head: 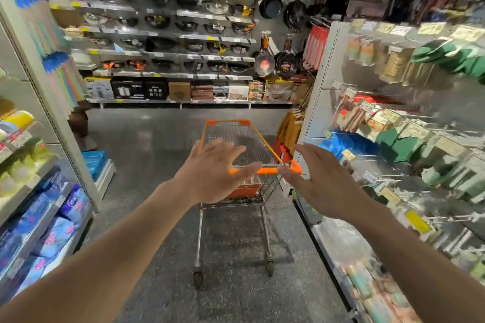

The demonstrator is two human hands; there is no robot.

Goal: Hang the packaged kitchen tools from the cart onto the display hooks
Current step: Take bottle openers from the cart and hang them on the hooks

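A wire shopping cart [236, 136] with orange trim stands in the aisle ahead of me. Its orange handle bar [265, 171] runs between my two hands. My left hand [212, 173] hovers over the near left end of the cart with fingers spread and holds nothing. My right hand [317, 178] is stretched out by the handle's right end, fingers straight, empty. What lies in the basket is hidden behind my hands and the wire. Display hooks [417, 115] with hanging packaged goods cover the blurred panel on my right.
Shelves of blue and yellow packs [49, 220] line the left side. Pans and woks [263, 61] fill the far wall beyond the grey floor [147, 155]. A low shelf edge [328, 252] runs along the right, close to the cart's wheels.
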